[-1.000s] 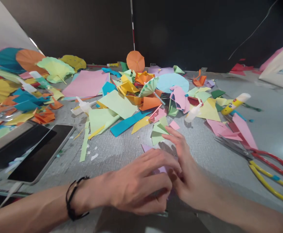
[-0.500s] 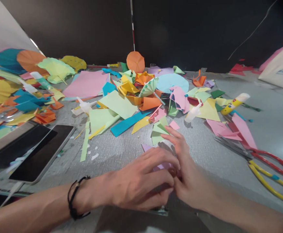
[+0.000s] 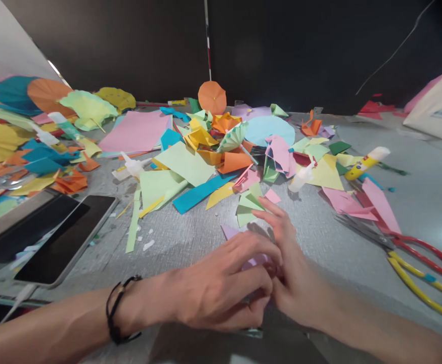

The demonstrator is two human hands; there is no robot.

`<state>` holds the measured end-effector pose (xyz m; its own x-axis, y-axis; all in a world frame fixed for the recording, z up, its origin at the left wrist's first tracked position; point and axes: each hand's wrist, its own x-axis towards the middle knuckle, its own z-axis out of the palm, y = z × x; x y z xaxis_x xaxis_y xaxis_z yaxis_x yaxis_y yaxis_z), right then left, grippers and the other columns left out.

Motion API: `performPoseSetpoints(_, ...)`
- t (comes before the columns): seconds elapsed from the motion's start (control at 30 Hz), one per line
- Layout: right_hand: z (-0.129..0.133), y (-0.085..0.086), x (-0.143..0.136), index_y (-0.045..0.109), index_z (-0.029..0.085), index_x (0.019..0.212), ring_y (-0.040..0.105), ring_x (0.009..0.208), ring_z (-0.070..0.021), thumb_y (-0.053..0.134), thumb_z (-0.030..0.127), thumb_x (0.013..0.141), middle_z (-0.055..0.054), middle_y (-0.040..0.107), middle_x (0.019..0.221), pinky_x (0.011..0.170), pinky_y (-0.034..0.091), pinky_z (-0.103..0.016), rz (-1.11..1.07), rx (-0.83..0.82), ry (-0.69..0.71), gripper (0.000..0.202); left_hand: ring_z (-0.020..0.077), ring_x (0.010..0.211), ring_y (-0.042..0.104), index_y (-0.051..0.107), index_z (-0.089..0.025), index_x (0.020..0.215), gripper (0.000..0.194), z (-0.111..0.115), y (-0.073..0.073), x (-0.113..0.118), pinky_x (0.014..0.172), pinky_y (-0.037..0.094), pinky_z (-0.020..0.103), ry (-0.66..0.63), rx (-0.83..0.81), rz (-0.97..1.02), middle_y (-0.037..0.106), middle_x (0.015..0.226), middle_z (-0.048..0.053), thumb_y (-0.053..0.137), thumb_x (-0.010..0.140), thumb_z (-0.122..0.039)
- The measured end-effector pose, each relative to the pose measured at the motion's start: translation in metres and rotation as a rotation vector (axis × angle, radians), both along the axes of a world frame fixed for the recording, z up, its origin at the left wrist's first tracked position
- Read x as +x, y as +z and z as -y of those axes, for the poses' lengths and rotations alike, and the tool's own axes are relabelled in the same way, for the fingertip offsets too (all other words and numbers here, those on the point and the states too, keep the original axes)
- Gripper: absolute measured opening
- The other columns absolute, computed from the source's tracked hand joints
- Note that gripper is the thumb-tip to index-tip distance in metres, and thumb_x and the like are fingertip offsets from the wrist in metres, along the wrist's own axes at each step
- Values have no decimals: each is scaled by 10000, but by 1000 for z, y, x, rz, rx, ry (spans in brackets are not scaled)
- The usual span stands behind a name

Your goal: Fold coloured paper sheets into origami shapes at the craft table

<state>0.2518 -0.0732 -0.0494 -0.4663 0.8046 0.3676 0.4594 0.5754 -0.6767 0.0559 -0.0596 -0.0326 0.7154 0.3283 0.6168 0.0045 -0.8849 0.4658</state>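
My left hand point(image 3: 230, 280), with a black cord bracelet point(image 3: 117, 311) at the wrist, is bent over a piece of purple paper point(image 3: 257, 261). Its fingers are curled around the paper, which is mostly hidden beneath them. My right hand point(image 3: 287, 263) meets it from the right, thumb and lower fingers pressed against the same purple paper. Two of its upper fingers stretch forward beside a folded light green paper point(image 3: 247, 210). A purple corner point(image 3: 229, 231) pokes out beyond my left knuckles.
Scissors point(image 3: 390, 242) with red and yellow handles lie at right, near a glue stick point(image 3: 367, 163). A phone point(image 3: 67, 240) lies at left. Paper scraps point(image 3: 186, 162), a white glue bottle point(image 3: 302, 176) and paper umbrellas point(image 3: 212, 97) spread across the back. A bag point(image 3: 439, 108) stands at far right.
The fingers of my left hand have shifted very slightly over the purple paper. My right hand and the things on the table stay as they were.
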Motion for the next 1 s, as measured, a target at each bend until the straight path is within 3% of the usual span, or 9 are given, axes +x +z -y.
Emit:
performPoseSetpoints(0.37,1,-1,1,252,285,1536,173,1591,-370,540,57,755,-130,203,1662,1233,243,-725,0,-13,-12,863,237,1053,611,570,-143,994,166,0,0,0,918,591,379,-9,-62,19,603,1092,154,607,876,-33)
performPoseSetpoints(0.6,2,-1,1,251,270,1535,181,1580,-363,551,89,793,-132,173,1656,1228,275,-689,18,-13,-17,821,229,1020,595,569,-142,971,124,0,-2,1,923,580,382,2,-41,16,591,1084,146,614,887,-64)
performPoseSetpoints(1.0,0,-1,-1,252,307,1532,208,1579,-388,564,96,784,-125,205,1656,1205,303,-726,22,6,-30,838,225,997,591,530,-164,971,163,0,0,1,896,589,372,15,-1,2,582,1074,131,583,867,-50)
